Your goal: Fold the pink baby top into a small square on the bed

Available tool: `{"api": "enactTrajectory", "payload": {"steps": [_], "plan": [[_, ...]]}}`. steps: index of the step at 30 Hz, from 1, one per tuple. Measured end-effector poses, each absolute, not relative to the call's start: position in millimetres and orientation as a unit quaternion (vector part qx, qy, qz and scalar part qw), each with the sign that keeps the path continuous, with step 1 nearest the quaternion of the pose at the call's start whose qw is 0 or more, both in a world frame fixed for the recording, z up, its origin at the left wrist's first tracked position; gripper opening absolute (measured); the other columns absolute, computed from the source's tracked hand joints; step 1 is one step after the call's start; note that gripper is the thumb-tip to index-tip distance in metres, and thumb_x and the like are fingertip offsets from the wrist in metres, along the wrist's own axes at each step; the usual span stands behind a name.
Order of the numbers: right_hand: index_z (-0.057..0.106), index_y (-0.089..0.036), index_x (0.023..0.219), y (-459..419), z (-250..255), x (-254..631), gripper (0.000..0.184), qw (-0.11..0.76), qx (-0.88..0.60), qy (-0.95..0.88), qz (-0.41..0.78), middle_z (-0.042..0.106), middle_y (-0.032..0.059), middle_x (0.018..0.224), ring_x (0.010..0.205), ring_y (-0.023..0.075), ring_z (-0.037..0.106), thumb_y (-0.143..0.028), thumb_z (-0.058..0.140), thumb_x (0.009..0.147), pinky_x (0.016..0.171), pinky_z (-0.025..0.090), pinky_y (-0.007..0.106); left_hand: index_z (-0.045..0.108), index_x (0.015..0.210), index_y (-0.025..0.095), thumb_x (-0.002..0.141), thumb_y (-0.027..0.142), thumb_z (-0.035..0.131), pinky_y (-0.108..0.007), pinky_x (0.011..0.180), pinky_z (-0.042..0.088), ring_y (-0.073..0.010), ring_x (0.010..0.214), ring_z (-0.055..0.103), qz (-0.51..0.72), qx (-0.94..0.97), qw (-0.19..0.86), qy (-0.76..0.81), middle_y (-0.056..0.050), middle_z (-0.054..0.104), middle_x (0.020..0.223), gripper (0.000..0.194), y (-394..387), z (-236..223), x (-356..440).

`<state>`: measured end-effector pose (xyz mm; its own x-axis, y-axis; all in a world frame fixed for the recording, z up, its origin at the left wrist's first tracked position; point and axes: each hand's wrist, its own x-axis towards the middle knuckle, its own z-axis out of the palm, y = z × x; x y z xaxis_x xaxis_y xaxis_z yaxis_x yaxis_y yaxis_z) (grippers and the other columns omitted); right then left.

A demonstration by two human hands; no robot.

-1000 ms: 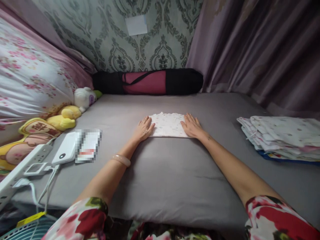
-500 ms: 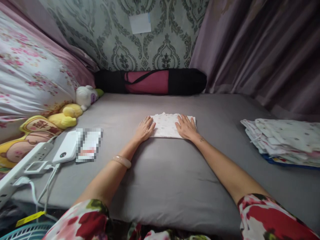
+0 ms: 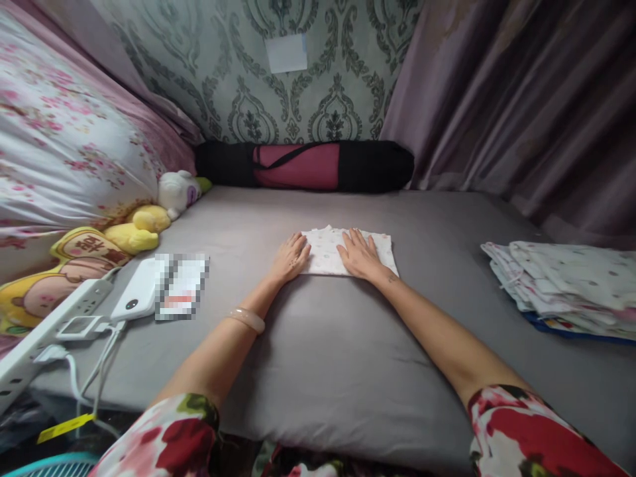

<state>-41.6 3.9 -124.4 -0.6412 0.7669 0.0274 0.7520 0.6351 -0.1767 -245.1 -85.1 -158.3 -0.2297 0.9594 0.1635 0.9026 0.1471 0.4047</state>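
Note:
A white folded garment with small pale spots (image 3: 325, 254) lies flat on the grey bed sheet (image 3: 318, 358), in the middle of the head view. My left hand (image 3: 291, 257) rests at its left edge, fingers stretched out. Across the garment's right half lies my right hand (image 3: 364, 255), palm down with fingers spread. Both palms hide parts of the cloth, and neither hand grips it.
At the right sits a stack of folded clothes (image 3: 571, 285). A black and maroon long bag (image 3: 298, 165) lies along the wall. On the left are plush toys (image 3: 132, 235), a white power bank (image 3: 142, 288), a blurred-out item (image 3: 183, 288) and a power strip (image 3: 54, 324) with cables.
My right hand has slid left across the garment, uncovering more of its right end. The left hand stays at the left edge. The whole view has shifted slightly.

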Motion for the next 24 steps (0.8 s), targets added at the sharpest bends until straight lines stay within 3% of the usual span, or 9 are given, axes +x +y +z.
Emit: {"api": "enactTrajectory", "payload": {"steps": [10,20,24], "plan": [[0.028,-0.009,0.153,-5.2,-138.9,-54.7,0.061,0.057,-0.424,-0.901,0.076,0.022,0.0108,0.161,0.149,0.0234,0.015,-0.04,0.019,0.101,0.121,0.008,0.045,0.044,0.141,0.013,0.098,0.039,0.029,-0.04,0.12,0.023,-0.0235,0.146,0.029,0.218,0.621,0.06,0.751,-0.013,0.039,0.155,0.052,-83.6,-163.0,-247.8],[0.029,-0.007,0.152,-2.4,-132.0,-60.9,0.061,0.029,-0.427,-0.9,0.081,0.021,0.015,0.161,0.149,0.0271,0.017,-0.038,0.022,0.101,0.119,0.013,0.05,0.048,0.137,0.015,0.098,0.033,0.03,-0.036,0.12,0.024,-0.021,0.142,0.036,0.242,0.611,0.059,0.752,-0.011,0.043,0.152,0.048,-83.6,-160.5,-244.9],[0.031,-0.008,0.152,-9.1,-130.6,-76.2,0.059,0.043,-0.407,-0.909,0.077,0.022,0.014,0.161,0.149,0.0259,0.016,-0.037,0.021,0.101,0.12,0.01,0.048,0.049,0.137,0.016,0.096,0.031,0.03,-0.037,0.12,0.025,-0.021,0.142,0.037,0.256,0.602,0.066,0.753,-0.011,0.044,0.151,0.047,-83.6,-159.5,-245.3]]}}
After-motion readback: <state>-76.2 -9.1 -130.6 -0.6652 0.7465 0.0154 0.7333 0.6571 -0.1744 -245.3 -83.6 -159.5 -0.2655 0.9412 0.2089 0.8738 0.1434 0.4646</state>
